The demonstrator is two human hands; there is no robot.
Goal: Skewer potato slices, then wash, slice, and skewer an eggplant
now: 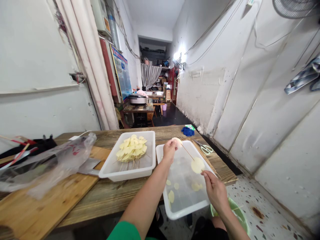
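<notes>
Right hand point(215, 190) pinches the near end of a thin bamboo skewer point(191, 156), with one pale threaded slice point(197, 165) sitting low on it. The left hand point(170, 149) is closed on a second slice point(178, 141) at the stick's far tip. Both are held above the near tray point(186, 210). With one round on and another at the point, this stick looks barely begun. Only a few loose slices point(171, 196) lie in the near tray, so the supply seems close to used up. Just beside it, the far tray point(110, 170) holds a heap of filled skewers point(131, 150), which suggests most of the work is done. Spare sticks point(208, 164) lie along the table's right edge, with scissors point(206, 149) near them.
</notes>
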